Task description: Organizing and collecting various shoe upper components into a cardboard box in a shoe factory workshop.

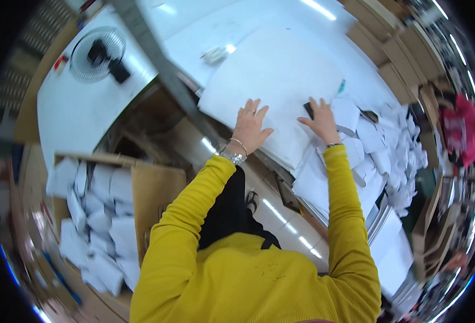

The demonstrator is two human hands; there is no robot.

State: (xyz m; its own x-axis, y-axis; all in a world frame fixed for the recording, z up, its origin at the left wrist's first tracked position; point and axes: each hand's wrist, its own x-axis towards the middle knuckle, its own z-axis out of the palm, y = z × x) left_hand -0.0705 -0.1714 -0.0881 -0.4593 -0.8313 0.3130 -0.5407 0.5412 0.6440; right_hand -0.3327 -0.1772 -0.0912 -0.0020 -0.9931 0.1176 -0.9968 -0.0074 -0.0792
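Note:
A broad stack of white sheets (275, 70) covers the near part of the table. Over its front left edge my left hand (250, 128) is spread open, palm down, holding nothing. To the right, my right hand (322, 123) rests with fingers stretched out near the right side of the stack. Between its thumb and first finger shows a small black object (308, 110), partly hidden; its kind is unclear, and it looks touched rather than gripped. Just beyond lies a small teal item (342, 86). Cut white pieces (369, 137) are heaped beside my right hand.
A cardboard box (159, 196) full of white pieces stands at my left. A black and white fan (97, 54) sits on another white table, past a grey metal post (162, 59). Cardboard boxes (404, 54) line the right. Someone in a pink top (461, 129) is far right.

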